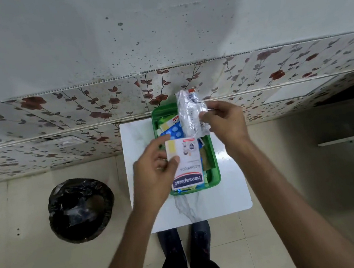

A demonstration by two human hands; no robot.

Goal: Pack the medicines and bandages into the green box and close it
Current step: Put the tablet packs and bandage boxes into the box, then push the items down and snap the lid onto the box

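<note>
An open green box [215,169] stands on a small white table [230,189] and holds several medicine strips, among them a blue blister pack [174,130]. My left hand [154,177] grips a white Hansaplast plaster pack [187,166] just above the box's near half. My right hand [224,121] pinches a clear plastic packet [191,114] with a white bandage roll inside, held upright over the box's far end. The box's lid is not visible.
A bin lined with a black bag [81,209] sits on the tiled floor left of the table. A flower-patterned wall [57,118] runs right behind the table. My legs [188,260] stand at the table's near edge.
</note>
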